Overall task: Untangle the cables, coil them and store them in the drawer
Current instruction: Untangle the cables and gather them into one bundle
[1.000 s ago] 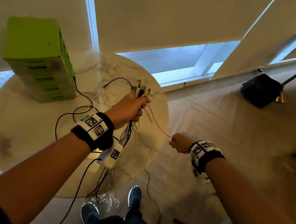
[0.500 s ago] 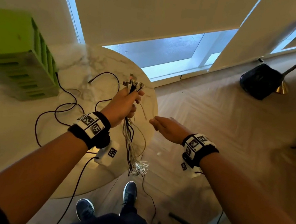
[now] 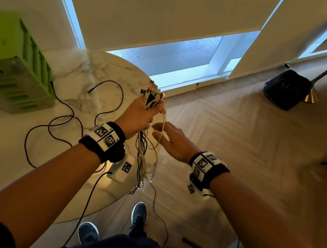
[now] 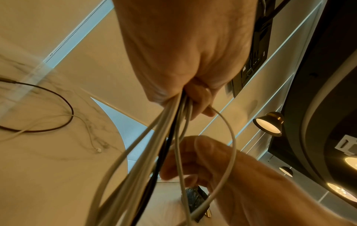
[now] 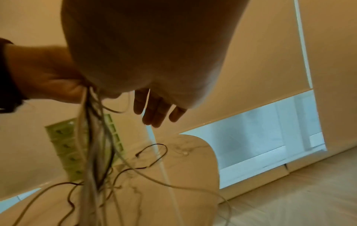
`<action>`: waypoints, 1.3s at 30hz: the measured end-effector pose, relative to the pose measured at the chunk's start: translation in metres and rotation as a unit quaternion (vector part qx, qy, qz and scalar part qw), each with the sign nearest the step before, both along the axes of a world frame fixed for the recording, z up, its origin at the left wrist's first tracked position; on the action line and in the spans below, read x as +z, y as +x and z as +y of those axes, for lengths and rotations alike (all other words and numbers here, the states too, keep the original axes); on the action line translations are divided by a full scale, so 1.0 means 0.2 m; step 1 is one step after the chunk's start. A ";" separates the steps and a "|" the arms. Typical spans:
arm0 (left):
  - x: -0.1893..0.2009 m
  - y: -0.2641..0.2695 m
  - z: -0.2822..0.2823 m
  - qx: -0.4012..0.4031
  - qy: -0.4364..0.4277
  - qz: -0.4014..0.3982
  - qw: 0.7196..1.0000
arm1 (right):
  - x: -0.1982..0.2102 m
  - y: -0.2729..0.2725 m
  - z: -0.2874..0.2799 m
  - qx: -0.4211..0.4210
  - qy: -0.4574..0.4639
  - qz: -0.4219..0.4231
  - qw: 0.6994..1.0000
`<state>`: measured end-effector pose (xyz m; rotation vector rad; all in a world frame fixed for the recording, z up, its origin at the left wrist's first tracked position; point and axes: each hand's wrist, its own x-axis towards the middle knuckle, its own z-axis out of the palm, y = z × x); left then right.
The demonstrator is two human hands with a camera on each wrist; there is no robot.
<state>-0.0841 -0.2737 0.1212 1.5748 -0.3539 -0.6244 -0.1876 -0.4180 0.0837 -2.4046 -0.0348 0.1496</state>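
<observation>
Right hand (image 3: 174,141) has opened flat beside the cable bundle (image 3: 145,142).

Your left hand (image 3: 138,116) grips a bundle of cables (image 3: 144,152) that is mostly off-white with a few black strands running through it. One pale grey-white cable (image 4: 230,137) loops free of the bundle. On the table (image 3: 8,155), white marble with faint grey veining, lies a black cable (image 3: 54,126) (it looks dark brown in the wrist views, perhaps from the warm light). The drawer unit (image 3: 14,66) is bright lime green. Both wristbands (image 3: 104,139) are black with white, black-patterned marker squares. Your shoes (image 3: 139,214) are dark blue with white soles.
</observation>
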 end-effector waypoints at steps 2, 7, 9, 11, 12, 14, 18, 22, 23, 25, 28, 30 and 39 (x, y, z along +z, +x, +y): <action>-0.01 0.01 -0.02 0.004 0.000 0.001 1.000 | 0.02 -0.01 0.06 -0.049 0.074 -0.021 0.996; -0.02 0.05 -0.01 0.025 0.005 -0.015 1.000 | -0.02 -0.07 0.04 -0.173 0.255 -0.022 0.951; -0.03 0.06 -0.02 0.030 0.015 -0.026 0.999 | -0.01 -0.08 0.02 -0.172 0.270 -0.025 0.947; -0.04 0.07 -0.03 0.031 0.024 -0.034 0.999 | 0.00 -0.08 0.00 -0.147 0.207 -0.030 0.967; -0.04 0.07 -0.05 0.030 0.026 -0.036 0.999 | 0.00 -0.08 -0.01 -0.137 0.148 -0.030 0.979; -0.03 0.06 -0.08 0.025 0.022 -0.031 0.999 | -0.06 -0.08 -0.08 -0.127 0.014 0.004 0.992; 0.00 0.01 -0.18 0.011 0.000 0.016 1.000 | -0.27 -0.21 -0.30 -0.063 -0.240 0.290 0.924; -0.01 -0.11 -0.29 -0.039 -0.001 0.033 0.999 | -0.32 -0.30 -0.36 -0.056 -0.242 0.379 0.892; -0.01 -0.14 -0.32 -0.057 -0.002 0.035 0.998 | -0.31 -0.30 -0.37 -0.080 -0.213 0.353 0.908; -0.01 -0.19 -0.37 -0.089 -0.001 0.042 0.995 | -0.26 -0.29 -0.35 -0.088 -0.114 0.288 0.947; 0.02 -0.26 -0.43 -0.141 -0.009 0.054 0.989 | -0.15 -0.29 -0.25 -0.066 0.027 0.225 0.972; 0.06 -0.29 -0.46 -0.175 -0.016 0.051 0.983 | -0.12 -0.28 -0.20 -0.088 0.121 0.220 0.964; 0.18 -0.22 -0.41 -0.194 -0.041 0.015 0.980 | -0.30 -0.27 -0.30 -0.111 -0.001 0.293 0.950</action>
